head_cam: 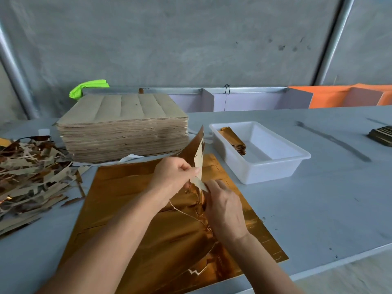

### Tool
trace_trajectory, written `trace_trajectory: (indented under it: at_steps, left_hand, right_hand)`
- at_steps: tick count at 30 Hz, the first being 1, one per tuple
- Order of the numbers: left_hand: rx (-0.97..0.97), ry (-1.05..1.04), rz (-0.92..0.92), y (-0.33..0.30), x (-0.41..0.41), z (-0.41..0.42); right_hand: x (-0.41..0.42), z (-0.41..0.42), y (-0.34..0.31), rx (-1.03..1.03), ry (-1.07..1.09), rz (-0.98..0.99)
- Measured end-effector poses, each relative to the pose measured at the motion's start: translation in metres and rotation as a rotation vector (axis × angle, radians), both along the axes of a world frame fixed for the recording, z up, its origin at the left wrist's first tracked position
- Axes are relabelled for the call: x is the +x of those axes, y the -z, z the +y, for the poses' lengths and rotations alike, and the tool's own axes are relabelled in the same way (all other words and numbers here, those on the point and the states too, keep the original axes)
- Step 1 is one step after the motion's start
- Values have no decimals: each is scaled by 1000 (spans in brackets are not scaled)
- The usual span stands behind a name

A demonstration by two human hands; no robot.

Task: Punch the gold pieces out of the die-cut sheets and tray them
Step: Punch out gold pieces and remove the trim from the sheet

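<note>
Two bare hands are seen at work over a gold die-cut sheet (131,209) that lies flat on the grey table (318,209). A lifted piece of gold card (196,149), its plain brown back turned partly toward the camera, is pinched between the thumb and curled fingers of the left hand (174,177) and is held upright above the sheet's middle. The lower tip of that piece is met by the right hand (222,206), whose fingers are curled toward it; whether the tip is actually gripped there cannot be told, since the fingertips are hidden. Thin strips of trim are seen trailing below the hands. A white tray (275,164) is placed just beyond the sheet's far right corner, and a small stack of punched gold pieces (233,141) is laid against its left wall. A tall stack of uncut sheets (123,124), brown side up, is set behind the working sheet. A heap of scrap offcuts (27,175) is spread at the left edge of the table.
</note>
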State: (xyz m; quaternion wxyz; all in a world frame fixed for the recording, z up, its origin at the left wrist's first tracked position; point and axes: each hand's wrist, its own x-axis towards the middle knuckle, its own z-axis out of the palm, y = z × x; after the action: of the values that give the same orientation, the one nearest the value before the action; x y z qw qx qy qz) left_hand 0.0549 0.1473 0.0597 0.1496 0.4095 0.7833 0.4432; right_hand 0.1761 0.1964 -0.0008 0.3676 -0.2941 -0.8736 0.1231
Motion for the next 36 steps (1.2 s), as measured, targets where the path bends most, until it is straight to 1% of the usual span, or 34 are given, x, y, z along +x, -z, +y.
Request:
trace_trajectory:
  at_steps: [2, 3, 6, 7, 9, 11, 13, 15, 17, 18, 20, 23, 24, 25, 26, 28, 30, 31, 32, 33, 34, 35, 36]
  left_hand:
    - [-104, 45, -96, 2, -11, -5]
    - [-140, 28, -127, 3, -17, -8]
    - [-138, -68, -173, 8, -35, -18]
    - [-110, -112, -169, 8, -42, -22]
    - [-61, -174, -122, 8, -53, -28]
    - [-18, -229, -95, 7, -61, -31]
    - [74, -293, -193, 8, -66, -30]
    - [164, -301, -361, 11, -58, -25]
    - [173, -309, -460, 22, -41, -17]
    - [159, -316, -466, 29, -31, -11]
    - [110, -293, -414, 45, -10, -1]
    - [35, -154, -374, 69, 13, 12]
    - [-19, -109, -348, 76, 18, 14]
    - [-85, -67, -280, 84, 20, 14]
    - [-145, -30, -171, 91, 21, 15]
    - [-197, -2, 54, 101, 21, 16]
    - [-178, -10, 146, 106, 23, 17]
    - [-180, -22, 164, 106, 23, 18]
    - [-194, -25, 164, 105, 22, 20]
    - [-208, -27, 117, 102, 21, 22]
    - [-198, -29, 31, 97, 19, 23]
    - [-160, -34, -75, 91, 16, 23]
    - [-102, -44, -172, 84, 13, 21]
  right_hand:
    - [7, 6, 2, -148, 29, 110]
    - [12, 13, 4, -284, 87, 187]
    - [31, 39, 2, -831, 324, 532]
    - [38, 45, 1, -953, 391, 612]
    - [49, 54, -2, -1096, 466, 720]
    - [54, 57, -5, -1181, 483, 815]
    - [53, 56, -6, -1224, 471, 828]
    - [47, 49, -7, -1229, 413, 767]
    - [38, 38, -4, -1241, 364, 716]
    - [34, 32, -4, -1245, 352, 694]
    - [29, 24, -2, -1249, 327, 670]
    - [27, 20, 0, -1231, 268, 648]
    - [28, 20, -1, -1219, 247, 647]
    - [31, 19, -1, -1187, 237, 623]
    - [33, 21, -1, -1129, 240, 587]
    - [42, 28, -1, -927, 261, 510]
    - [58, 40, -4, -662, 370, 477]
    - [66, 48, -8, -547, 463, 507]
    - [75, 55, -13, -476, 550, 578]
    - [82, 60, -19, -451, 603, 670]
    - [87, 64, -23, -453, 628, 721]
    - [89, 67, -24, -467, 623, 714]
    - [88, 68, -25, -481, 608, 643]
